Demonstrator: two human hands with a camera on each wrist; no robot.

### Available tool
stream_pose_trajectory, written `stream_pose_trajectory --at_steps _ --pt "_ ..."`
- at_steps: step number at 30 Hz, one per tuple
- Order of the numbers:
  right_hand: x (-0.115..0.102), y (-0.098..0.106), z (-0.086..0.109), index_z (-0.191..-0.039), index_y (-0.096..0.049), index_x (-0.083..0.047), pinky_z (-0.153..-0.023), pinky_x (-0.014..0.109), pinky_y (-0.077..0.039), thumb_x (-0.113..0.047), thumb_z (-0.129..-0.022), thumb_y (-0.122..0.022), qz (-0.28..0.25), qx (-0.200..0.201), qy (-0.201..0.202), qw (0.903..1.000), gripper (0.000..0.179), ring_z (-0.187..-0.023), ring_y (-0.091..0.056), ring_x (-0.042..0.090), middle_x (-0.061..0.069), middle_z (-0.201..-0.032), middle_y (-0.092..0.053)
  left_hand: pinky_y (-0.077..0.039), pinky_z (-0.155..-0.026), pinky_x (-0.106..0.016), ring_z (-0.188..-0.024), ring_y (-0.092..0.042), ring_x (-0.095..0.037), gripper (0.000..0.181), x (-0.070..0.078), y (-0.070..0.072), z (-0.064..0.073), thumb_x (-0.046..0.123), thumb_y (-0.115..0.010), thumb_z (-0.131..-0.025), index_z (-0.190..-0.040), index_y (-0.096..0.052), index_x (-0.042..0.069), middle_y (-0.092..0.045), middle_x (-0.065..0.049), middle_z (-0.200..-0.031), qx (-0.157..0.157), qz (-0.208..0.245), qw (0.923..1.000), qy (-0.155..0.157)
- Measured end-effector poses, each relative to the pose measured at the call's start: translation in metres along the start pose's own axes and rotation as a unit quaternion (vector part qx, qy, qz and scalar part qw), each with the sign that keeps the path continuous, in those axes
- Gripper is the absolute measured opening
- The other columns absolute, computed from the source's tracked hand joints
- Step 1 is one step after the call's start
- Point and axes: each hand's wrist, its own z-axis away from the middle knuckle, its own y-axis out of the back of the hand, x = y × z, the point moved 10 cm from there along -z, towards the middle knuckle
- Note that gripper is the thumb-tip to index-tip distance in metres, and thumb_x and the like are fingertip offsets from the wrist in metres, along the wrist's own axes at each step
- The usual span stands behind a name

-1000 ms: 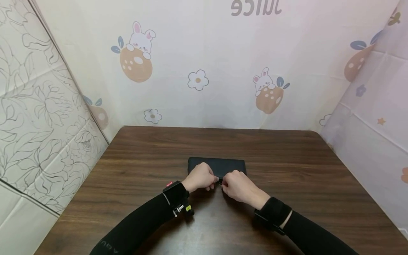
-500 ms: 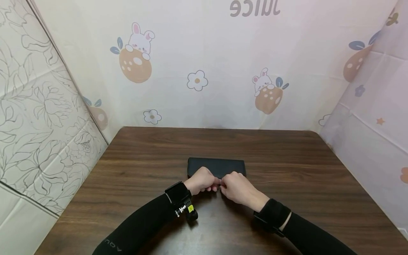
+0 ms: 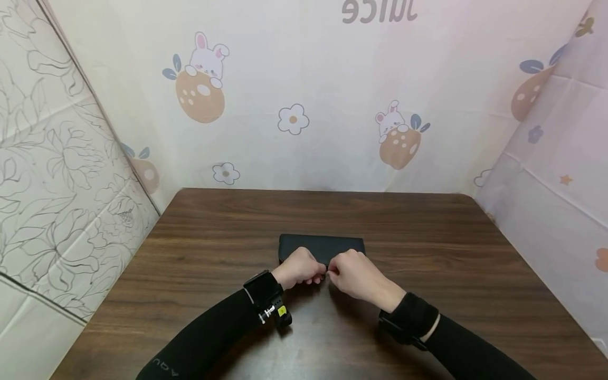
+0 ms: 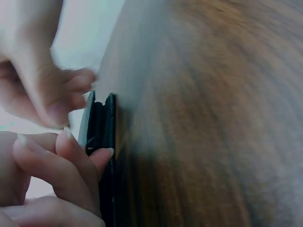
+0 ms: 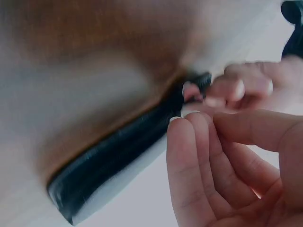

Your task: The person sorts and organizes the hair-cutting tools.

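Observation:
A flat, oblong black wallet (image 3: 323, 245) lies on the brown table. Its near edge shows two black layers with a groove between them (image 4: 101, 123) in the left wrist view. My left hand (image 3: 300, 267) grips the middle of that near edge, one fingertip set in the groove. Close against it, my right hand (image 3: 357, 275) has its thumb and fingertips drawn together, with a small dark tab (image 4: 66, 126) at the thumb tip. I cannot tell whether the tab is part of the wallet. Both hands cover the middle of the near edge in the head view.
Wood-grain table (image 3: 228, 221) runs out to rounded far corners. Behind it hangs a pale curtain (image 3: 342, 68) printed with rabbits and strawberries; a floral panel (image 3: 66, 200) stands at the left. Black bands with cameras (image 3: 280, 314) sit on both wrists.
A small dark piece visible between the fingertips a second ago is now covered. The hands shift only slightly at the near edge, the right one a little up since half a second ago. The wallet stays put.

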Motion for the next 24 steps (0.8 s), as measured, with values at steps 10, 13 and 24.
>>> stream_pose_trajectory --at_steps 10,13,24 --pt "0.015 0.023 -0.010 -0.106 -0.075 -0.002 -0.065 0.031 -0.053 -0.009 -0.091 -0.074 0.039 0.024 -0.032 0.9984 0.017 -0.072 -0.060 0.012 0.003 -0.088 -0.068 -0.039 -0.042 -0.024 -0.043 -0.060 -0.015 0.037 0.017 -0.001 0.010 0.016 -0.073 -0.090 -0.054 -0.068 0.007 -0.062 0.001 -0.048 0.034 -0.162 0.9850 -0.049" --pt "0.020 0.025 -0.013 -0.115 -0.073 0.000 -0.074 0.038 -0.056 -0.011 -0.091 -0.075 0.051 0.021 -0.042 0.9976 0.027 -0.088 -0.065 0.023 0.008 -0.100 -0.069 -0.038 -0.041 -0.025 -0.043 -0.058 -0.014 0.038 0.023 -0.001 0.013 0.014 -0.072 -0.089 -0.052 -0.065 0.009 -0.057 0.004 -0.045 0.044 -0.192 0.9782 -0.066" --pt "0.044 0.007 -0.018 -0.148 -0.050 -0.002 -0.107 0.056 -0.040 -0.020 -0.090 -0.079 0.007 -0.063 -0.043 0.9970 0.068 -0.137 -0.041 0.040 0.019 -0.147 -0.048 -0.035 -0.042 -0.026 -0.045 -0.044 -0.012 0.035 0.042 -0.004 0.021 0.013 -0.069 -0.090 -0.059 -0.052 0.016 -0.041 0.006 -0.052 0.072 -0.334 0.9278 -0.149"
